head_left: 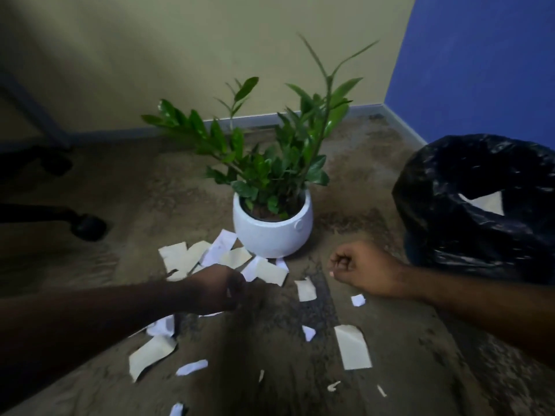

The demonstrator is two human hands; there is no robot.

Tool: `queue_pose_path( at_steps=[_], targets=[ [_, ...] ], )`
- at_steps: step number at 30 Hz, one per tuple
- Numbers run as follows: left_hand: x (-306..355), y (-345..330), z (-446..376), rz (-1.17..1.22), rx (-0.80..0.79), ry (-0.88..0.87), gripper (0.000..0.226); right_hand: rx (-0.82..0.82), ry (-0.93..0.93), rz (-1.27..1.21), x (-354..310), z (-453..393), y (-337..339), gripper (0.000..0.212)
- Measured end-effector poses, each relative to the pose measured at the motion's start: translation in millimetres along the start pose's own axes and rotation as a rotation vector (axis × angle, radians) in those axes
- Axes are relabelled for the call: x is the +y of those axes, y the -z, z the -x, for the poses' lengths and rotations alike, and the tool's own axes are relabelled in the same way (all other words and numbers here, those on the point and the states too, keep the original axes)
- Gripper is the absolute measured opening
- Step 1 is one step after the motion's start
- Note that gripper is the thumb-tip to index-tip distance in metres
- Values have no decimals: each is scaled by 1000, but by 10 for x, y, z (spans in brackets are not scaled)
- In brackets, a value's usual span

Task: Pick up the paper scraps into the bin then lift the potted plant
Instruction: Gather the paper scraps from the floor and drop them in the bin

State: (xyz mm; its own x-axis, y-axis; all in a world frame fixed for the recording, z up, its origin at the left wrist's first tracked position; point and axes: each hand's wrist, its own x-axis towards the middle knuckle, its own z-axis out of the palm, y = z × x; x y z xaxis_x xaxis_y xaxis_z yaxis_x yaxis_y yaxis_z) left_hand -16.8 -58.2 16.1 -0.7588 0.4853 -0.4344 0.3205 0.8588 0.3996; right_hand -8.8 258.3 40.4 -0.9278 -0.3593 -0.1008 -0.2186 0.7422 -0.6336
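Paper scraps: torn cream and white pieces [352, 347] lie scattered over the floor, the thickest cluster [192, 257] pressed against the front left foot of the pot, others strewn loose toward the camera.
Writing on scraps: faint marks show on one white piece beside the pot; nothing can be read.
Potted plant: a glossy, dark green plant [270, 151] stands upright in a round white pot [271, 232] on the floor, near the corner of the room, between the scrap cluster and the bin.
Pot marking: a small raised round emblem sits on the pot's right side; no lettering can be made out.
Bin: lined with a crinkled black bag [477, 205], it stands at the right, just beside the right forearm; a pale triangular piece of paper [488, 202] shows inside its mouth.
Left hand: the left hand [219, 291] is low over the near edge of the scrap cluster, fingers curled down and drawn together; whether the grip holds a scrap cannot be told, as the hand is dark and blurred.
Right hand: the right hand [360, 267] hovers above the floor in front of the pot, closed into a loose fist with nothing visible in its grip.
Floor: mottled brown carpet [420, 370].
Walls: a beige wall [210, 40] meets a blue wall [486, 55] behind the plant, with a pale skirting board along the base.
Far left: dark chair castors [88, 226] rest on the carpet, well apart from the scraps.
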Motion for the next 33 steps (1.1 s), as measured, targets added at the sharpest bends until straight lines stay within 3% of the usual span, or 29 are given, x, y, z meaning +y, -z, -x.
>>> queue_pose_path(
  at_steps=[5, 11, 18, 23, 27, 33],
  targets=[
    [-299, 62, 59, 14, -25, 164, 20, -93, 35, 82, -177, -191, -312, 6],
    [-720, 73, 107, -77, 211, 297, 29, -158, 104, 165, -316, -387, -669, 9],
    [-1029, 77, -15, 18, 359, 325, 58, -211, 38, 208, -431, -665, -1064, 42],
    [-1122, 42, -295, -153, 294, 338, 79, -317, 100, 385, -522, -861, -1298, 61],
    [-1109, 5, -561, -234, 181, 308, 85, -316, 44, 557, -531, -994, -1513, 71],
    [-1019, -42, -748, -116, 66, 245, 75, -347, 46, 580, -371, -883, -1628, 60]
  ],
)
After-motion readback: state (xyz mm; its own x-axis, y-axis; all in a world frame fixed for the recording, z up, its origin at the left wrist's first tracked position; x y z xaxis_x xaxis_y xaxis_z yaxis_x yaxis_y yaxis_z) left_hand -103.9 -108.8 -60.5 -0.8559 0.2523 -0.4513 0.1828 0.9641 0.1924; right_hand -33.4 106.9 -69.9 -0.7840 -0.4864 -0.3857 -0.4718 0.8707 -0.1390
